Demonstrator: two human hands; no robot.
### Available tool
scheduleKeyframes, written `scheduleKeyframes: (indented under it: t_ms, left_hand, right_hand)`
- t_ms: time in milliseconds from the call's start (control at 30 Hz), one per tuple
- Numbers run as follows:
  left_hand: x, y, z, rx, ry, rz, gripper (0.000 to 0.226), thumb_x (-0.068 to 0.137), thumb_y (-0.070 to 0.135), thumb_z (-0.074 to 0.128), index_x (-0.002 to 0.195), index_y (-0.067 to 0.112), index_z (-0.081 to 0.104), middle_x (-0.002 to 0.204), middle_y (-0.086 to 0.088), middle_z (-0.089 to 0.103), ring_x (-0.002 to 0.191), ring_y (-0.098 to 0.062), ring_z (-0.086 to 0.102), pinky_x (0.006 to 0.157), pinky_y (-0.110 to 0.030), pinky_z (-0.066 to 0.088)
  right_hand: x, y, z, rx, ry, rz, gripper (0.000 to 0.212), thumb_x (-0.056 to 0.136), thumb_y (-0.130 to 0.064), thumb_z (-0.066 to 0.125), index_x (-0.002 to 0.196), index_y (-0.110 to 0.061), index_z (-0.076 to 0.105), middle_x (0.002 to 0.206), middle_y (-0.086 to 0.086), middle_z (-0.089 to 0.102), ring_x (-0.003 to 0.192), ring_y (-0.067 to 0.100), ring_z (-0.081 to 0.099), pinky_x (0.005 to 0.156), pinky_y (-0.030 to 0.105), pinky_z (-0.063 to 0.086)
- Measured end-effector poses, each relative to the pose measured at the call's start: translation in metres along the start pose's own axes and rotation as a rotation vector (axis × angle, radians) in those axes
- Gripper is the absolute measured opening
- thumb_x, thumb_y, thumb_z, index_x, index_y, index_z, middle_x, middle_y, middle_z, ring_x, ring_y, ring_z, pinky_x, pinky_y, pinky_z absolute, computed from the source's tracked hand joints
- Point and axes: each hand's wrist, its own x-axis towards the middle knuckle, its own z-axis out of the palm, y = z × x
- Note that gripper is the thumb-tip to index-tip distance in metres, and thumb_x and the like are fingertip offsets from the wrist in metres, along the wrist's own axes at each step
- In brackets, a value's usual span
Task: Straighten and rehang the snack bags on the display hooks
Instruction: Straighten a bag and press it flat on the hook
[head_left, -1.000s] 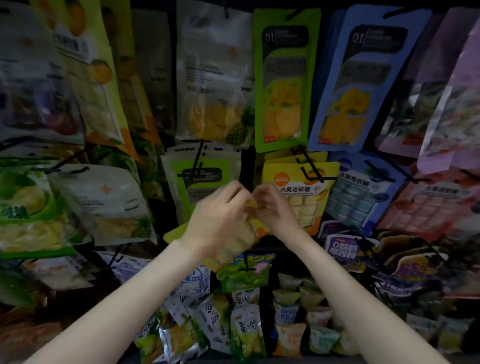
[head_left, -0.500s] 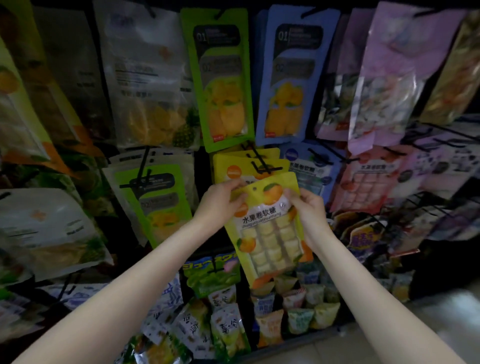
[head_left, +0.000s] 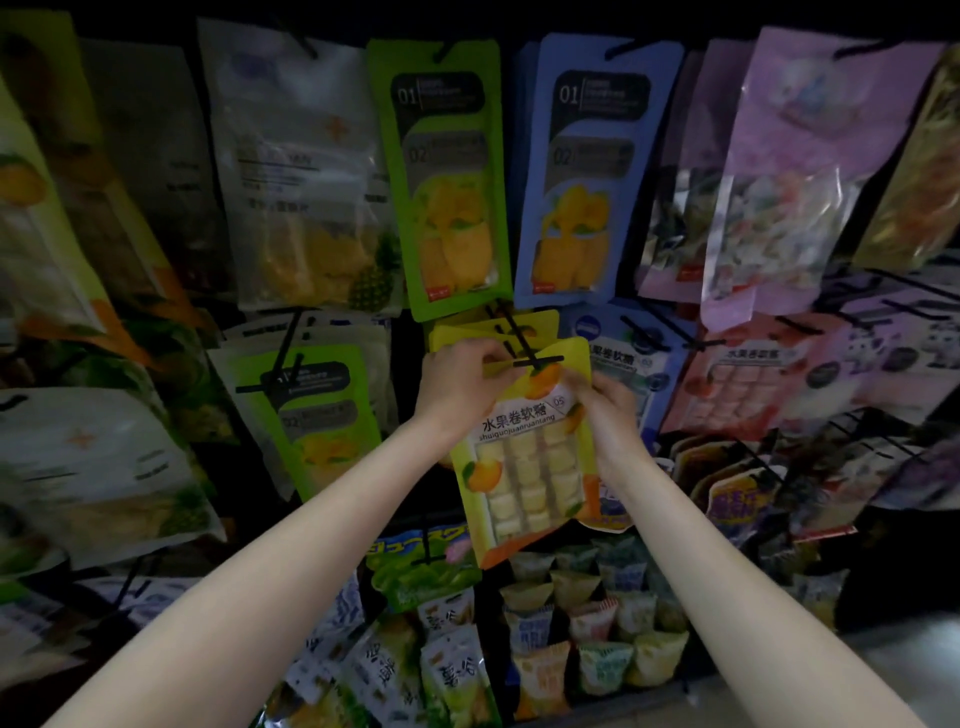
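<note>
Head view: my left hand (head_left: 457, 384) and right hand (head_left: 608, 410) each pinch the yellow candy bag (head_left: 524, 457) at the black hook (head_left: 537, 359).

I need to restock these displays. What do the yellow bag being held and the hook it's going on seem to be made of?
Yellow bag: looks like thin glossy plastic film, printed, with a clear window showing pale candy squares; it bends slightly in both hands. Hook: thin black rod with a crossbar at its tip, probably coated metal wire, though dim light leaves that open.
</note>
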Motion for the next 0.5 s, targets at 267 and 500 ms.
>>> scheduleKeyframes:
  t_ms: [267,500]
  left_hand:
    - [0.010,0.005,-0.003,0.113,-0.078,0.005,0.012,0.085,0.029,0.065,0.088,0.018,0.065,0.089,0.001,0.067,0.087,-0.017,0.060,0.072,-0.030,0.044]
    - [0.014,-0.006,-0.015,-0.033,-0.151,-0.096,0.012,0.084,0.019,0.066,0.094,0.013,0.071,0.087,0.004,0.065,0.084,-0.009,0.059,0.074,-0.019,0.043]
  right_hand:
    - [0.007,-0.008,-0.003,-0.051,0.009,0.031,0.014,0.091,-0.023,0.059,0.082,-0.022,0.069,0.088,0.000,0.071,0.087,0.019,0.066,0.078,0.034,0.052]
    - [0.010,-0.011,-0.002,-0.094,0.045,0.005,0.015,0.093,-0.017,0.056,0.084,-0.018,0.067,0.080,-0.004,0.068,0.071,0.009,0.063,0.058,0.018,0.052]
